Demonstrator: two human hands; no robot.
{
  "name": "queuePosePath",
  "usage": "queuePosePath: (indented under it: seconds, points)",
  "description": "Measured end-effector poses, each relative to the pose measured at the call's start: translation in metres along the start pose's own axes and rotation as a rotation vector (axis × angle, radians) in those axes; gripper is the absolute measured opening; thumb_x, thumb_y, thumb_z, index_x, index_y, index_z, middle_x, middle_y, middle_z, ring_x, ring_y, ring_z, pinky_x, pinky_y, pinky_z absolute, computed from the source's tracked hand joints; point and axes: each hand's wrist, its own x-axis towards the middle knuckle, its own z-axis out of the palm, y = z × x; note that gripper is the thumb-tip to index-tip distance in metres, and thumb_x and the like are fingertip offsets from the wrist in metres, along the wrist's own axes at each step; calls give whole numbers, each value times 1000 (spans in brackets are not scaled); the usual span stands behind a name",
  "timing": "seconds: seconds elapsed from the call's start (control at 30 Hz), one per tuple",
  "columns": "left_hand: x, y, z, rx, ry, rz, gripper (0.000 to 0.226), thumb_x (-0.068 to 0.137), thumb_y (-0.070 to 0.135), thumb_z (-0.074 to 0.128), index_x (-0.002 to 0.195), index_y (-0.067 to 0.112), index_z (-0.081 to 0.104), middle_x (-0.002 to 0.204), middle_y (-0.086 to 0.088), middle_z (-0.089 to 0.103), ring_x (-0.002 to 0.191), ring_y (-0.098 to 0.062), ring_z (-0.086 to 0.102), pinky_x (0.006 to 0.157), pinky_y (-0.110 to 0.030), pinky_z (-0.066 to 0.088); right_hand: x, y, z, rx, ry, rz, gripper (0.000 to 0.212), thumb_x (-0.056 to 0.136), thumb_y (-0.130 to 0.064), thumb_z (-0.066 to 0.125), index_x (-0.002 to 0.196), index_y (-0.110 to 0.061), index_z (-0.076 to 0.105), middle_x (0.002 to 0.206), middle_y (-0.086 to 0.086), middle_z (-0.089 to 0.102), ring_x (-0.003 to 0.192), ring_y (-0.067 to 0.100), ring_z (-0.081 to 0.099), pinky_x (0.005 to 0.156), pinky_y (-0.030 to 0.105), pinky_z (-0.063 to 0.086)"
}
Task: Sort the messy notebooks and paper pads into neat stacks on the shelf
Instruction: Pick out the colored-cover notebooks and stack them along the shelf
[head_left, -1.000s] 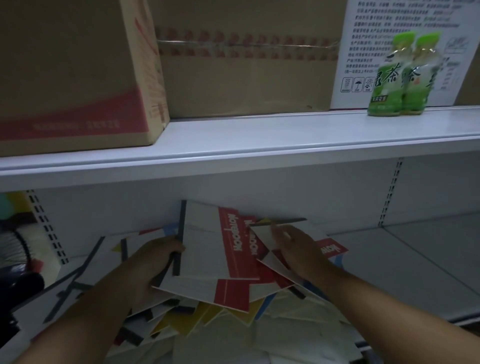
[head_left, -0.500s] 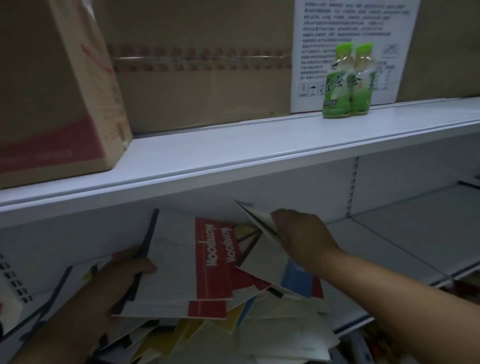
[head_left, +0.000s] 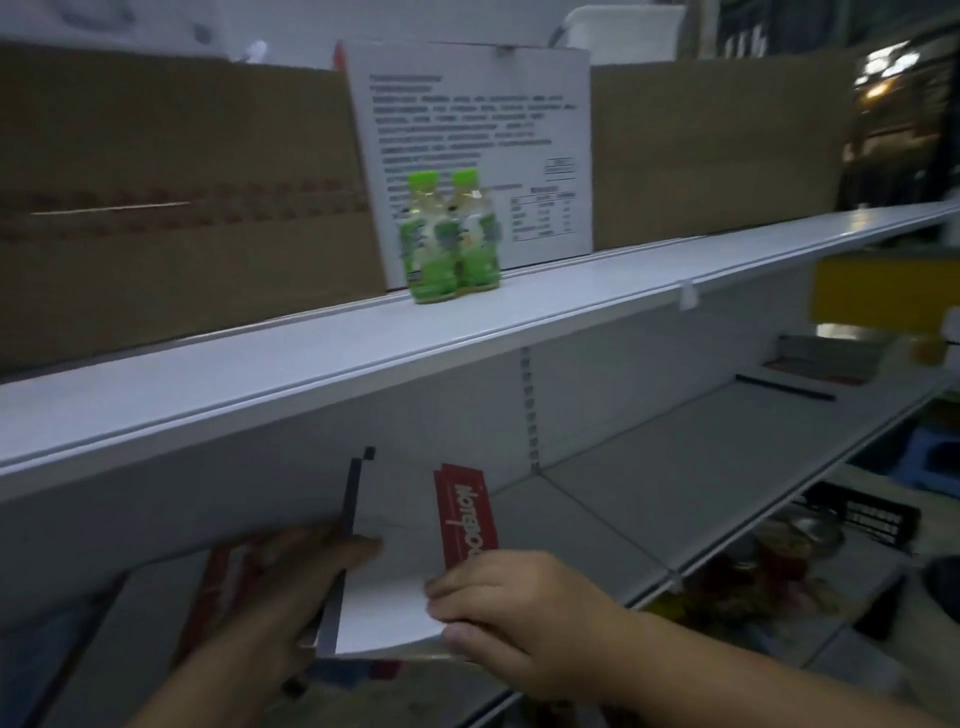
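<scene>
Two hands grip a white, red-banded paper notebook (head_left: 395, 577): left hand (head_left: 291, 587) curls round its dark spine, right hand (head_left: 498, 608) pinches its lower corner.

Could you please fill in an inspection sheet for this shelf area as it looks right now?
Surface: white lower shelf, bare to the right of the hands; white upper shelf above it.
Job's things: notebooks, white covers with a red band, held as one bunch; more blurred covers lie to the left.
Clutter: two green bottles and cardboard boxes on the upper shelf.
Hands: left hand grips the bunch at its dark spine; right hand pinches its lower right corner.
Cables: nothing seen.
Surroundings: black basket low on the right; dim, blurred view.
</scene>
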Motion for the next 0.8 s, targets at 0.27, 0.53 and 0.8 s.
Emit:
queuePosePath:
  seconds: [0.27,0.53,0.8]
  points:
    - [30,-31,195,-123,-421,-144,34,91,3,54,121,19,53,98,-13,74,90,-35,69,75,-43,55,-124,108,-64,706,301,1117,36,93,-25,54,128,-25,46,119,-6,63,105,13,63,99,40,48]
    - [32,-52,360,-166,-487,-217,25,99,18,47,123,11,47,107,-18,67,94,-39,67,87,-55,52,-211,175,-114,711,738,1316,45,84,2,54,121,-22,48,100,-3,65,85,16,67,62,21,51]
    - [68,-68,475,-46,-481,-125,27,96,11,49,118,-4,55,110,-18,63,93,-27,57,82,-26,34,-265,251,-156,724,726,1436,42,91,6,41,107,-31,55,92,4,70,71,19,66,61,23,54]
